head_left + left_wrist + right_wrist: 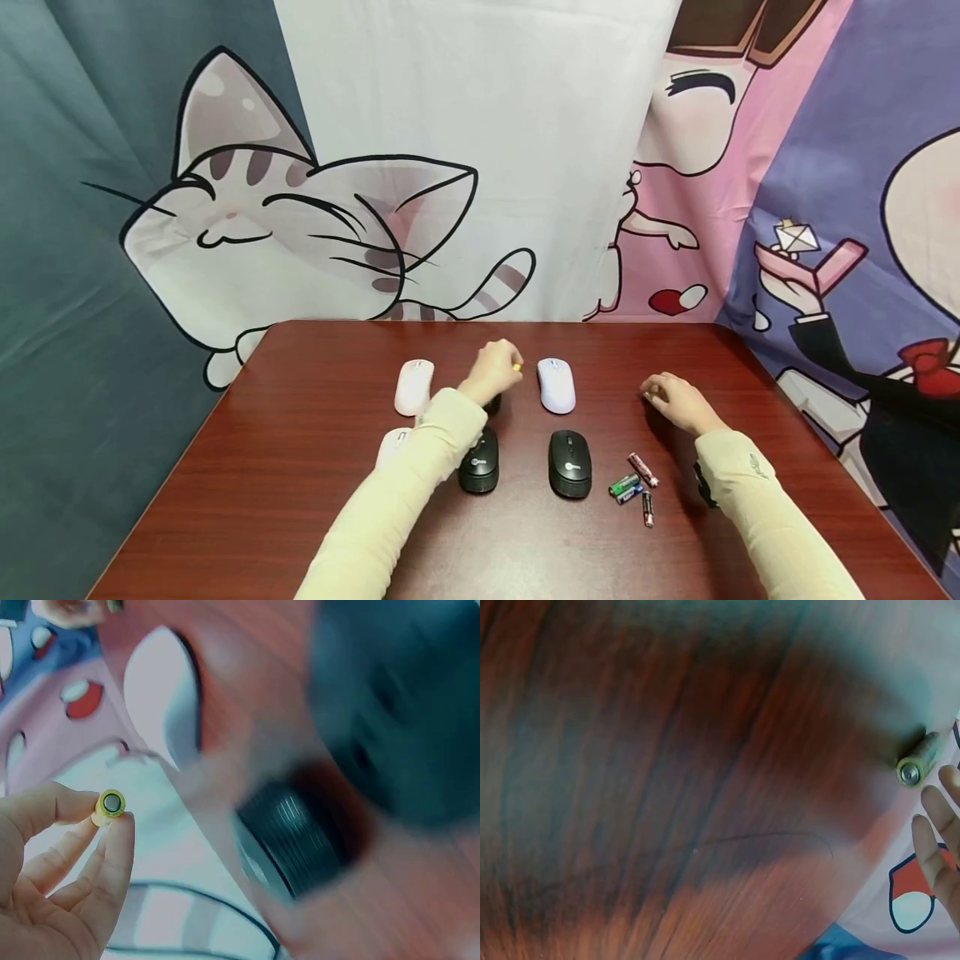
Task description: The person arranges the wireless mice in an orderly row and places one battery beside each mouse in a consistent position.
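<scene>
Pinched between the thumb and fingers of my left hand is a small yellow battery, its end facing the left wrist camera. The hand is raised over a black mouse, which it mostly hides in the head view. To its right lies a pale lilac mouse. My right hand hovers low over the right side of the table, fingers loosely bent. Just beyond its fingertips, in the right wrist view, a yellowish battery appears on the tabletop, apart from the fingers.
Two black mice sit nearer the front of the table. A cream mouse is at the left, and a white mouse is partly behind the left sleeve. Several batteries lie right of centre. A cartoon-printed cloth hangs behind.
</scene>
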The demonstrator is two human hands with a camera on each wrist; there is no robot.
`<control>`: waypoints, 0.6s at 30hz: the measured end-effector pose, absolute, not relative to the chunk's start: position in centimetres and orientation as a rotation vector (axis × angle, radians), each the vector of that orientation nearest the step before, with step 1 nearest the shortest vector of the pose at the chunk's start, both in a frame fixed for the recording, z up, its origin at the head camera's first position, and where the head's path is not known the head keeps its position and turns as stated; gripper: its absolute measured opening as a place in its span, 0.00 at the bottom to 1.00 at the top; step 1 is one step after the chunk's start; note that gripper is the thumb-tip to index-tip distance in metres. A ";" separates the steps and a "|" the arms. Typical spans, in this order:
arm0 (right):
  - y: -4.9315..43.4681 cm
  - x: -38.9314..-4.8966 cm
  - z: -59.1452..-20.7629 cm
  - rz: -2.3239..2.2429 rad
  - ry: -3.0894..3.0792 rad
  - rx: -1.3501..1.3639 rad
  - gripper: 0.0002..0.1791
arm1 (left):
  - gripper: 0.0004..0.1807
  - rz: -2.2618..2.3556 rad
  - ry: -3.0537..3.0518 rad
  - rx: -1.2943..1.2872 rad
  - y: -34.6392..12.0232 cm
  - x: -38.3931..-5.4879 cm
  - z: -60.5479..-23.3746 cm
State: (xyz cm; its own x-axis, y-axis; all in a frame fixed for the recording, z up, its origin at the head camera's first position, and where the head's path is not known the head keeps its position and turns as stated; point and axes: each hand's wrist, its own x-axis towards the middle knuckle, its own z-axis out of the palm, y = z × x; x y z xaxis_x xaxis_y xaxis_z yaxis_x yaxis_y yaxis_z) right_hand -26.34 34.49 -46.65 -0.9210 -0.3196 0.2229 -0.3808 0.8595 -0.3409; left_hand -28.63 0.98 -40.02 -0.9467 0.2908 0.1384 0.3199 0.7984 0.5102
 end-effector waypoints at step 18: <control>32.3 -27.3 -45.9 0.549 -2.869 0.569 0.08 | 0.09 -0.838 -2.942 -0.176 -11.2 -30.5 -40.1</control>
State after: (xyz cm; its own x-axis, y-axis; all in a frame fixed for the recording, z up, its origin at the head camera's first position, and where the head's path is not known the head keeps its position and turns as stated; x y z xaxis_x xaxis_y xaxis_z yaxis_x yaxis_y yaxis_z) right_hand -27.35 32.34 -45.91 -0.9137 -0.3358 0.2288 -0.3966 0.8598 -0.3217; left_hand -30.47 -11.19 -40.08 -0.9904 0.0891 0.1053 0.1312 0.8440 0.5201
